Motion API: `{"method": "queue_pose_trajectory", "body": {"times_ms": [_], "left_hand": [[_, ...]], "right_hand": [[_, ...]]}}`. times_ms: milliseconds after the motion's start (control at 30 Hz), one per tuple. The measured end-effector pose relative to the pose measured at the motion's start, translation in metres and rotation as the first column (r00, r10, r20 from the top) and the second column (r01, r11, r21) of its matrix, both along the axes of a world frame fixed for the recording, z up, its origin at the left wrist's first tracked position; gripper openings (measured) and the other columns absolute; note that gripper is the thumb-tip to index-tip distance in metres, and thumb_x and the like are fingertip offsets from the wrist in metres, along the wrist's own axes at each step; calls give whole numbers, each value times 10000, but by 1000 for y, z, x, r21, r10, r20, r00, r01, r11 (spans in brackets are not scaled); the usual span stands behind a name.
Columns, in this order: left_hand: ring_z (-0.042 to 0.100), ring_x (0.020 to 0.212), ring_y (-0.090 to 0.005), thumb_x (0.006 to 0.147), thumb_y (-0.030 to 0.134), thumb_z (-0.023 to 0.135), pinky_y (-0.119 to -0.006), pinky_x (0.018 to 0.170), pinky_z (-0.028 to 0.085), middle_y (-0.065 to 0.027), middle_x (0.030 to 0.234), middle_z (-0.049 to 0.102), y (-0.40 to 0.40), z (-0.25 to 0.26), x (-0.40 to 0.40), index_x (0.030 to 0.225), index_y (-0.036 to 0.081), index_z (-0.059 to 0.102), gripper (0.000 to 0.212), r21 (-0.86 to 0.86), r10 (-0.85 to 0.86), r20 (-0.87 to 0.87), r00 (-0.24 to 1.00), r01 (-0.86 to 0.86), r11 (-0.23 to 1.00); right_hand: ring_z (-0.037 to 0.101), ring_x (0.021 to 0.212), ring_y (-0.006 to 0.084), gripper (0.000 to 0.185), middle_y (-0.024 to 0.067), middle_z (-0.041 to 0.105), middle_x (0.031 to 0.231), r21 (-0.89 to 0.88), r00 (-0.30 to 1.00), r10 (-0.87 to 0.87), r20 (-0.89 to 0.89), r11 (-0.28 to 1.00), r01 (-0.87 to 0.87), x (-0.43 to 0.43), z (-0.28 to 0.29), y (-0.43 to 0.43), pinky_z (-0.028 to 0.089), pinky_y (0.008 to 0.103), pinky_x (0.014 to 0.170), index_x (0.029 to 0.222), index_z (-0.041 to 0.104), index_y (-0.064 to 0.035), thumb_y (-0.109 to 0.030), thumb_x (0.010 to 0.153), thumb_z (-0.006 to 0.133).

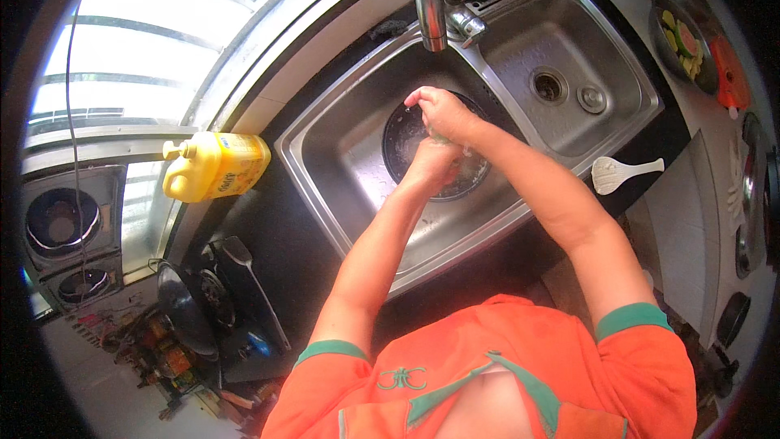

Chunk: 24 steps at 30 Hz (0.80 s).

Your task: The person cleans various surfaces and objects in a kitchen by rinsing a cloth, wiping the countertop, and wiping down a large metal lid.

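Note:
My right hand and my left hand meet over a dark round bowl in the larger basin of a stainless steel sink. The fingers of the right curl above the left. A little pale green shows between them, but what it is stays hidden. Water drops cling around the hands, and the bowl's inside looks wet and cloudy. Above the sink hangs the spout of a chrome faucet, apart from both hands.
The smaller basin holds a drain strainer. A white rice paddle lies on the right counter edge. A yellow pump jug stands by the window. At the far right, a pan holds cut food near a red-orange object. A wok leans left.

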<state>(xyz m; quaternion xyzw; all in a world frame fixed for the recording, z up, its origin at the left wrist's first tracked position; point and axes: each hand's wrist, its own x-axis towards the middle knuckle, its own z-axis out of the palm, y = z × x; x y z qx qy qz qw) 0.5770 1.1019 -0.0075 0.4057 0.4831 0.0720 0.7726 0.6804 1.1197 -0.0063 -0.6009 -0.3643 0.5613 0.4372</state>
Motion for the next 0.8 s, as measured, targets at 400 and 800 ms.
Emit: {"method": "queue_pose_trajectory", "body": {"times_ms": [400,800], "left_hand": [[602,908,-364,781,231,543,-414,779,445,-221,914,637,-18,-60,-7,903,12,630,266,679,-190,-362,913,397,617],[575,715,-176,794,215,611,-335,607,459,-69,745,586,-22,-38,-8,1019,8,528,317,666,-228,-69,971,216,714]], "right_hand": [[556,872,436,195,248,598,920,-36,826,-365,430,907,419,-20,-52,-25,426,469,767,905,531,-66,-182,828,395],[497,1095,370,784,314,470,1187,-157,921,-207,331,950,270,-15,-28,-69,410,422,911,1214,428,42,-487,692,677]]}}
